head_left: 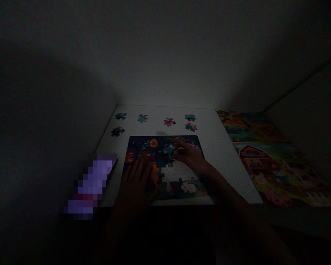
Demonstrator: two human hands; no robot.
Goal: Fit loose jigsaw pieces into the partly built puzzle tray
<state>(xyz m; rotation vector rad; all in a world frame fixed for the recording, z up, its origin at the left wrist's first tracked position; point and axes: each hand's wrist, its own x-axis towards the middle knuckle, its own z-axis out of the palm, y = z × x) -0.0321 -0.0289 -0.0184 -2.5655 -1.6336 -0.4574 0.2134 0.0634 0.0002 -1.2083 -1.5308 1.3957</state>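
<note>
A partly filled jigsaw puzzle board (190, 141) lies on a white table (220, 154) in dim light. My left hand (136, 180) rests flat on the board's left side, fingers stretched out. My right hand (189, 156) is over the upper middle of the board, its fingertips pressing on a blue puzzle piece (169, 150) set among the joined pieces. A bare white gap (179, 171) shows in the board's middle.
Several loose pieces lie beyond the board, among them a pink piece (169, 122) and a teal piece (120, 116). A blurred bright object (91, 186) sits at the table's left edge. Colourful farm-picture boards (264, 158) lie to the right. Walls close in behind.
</note>
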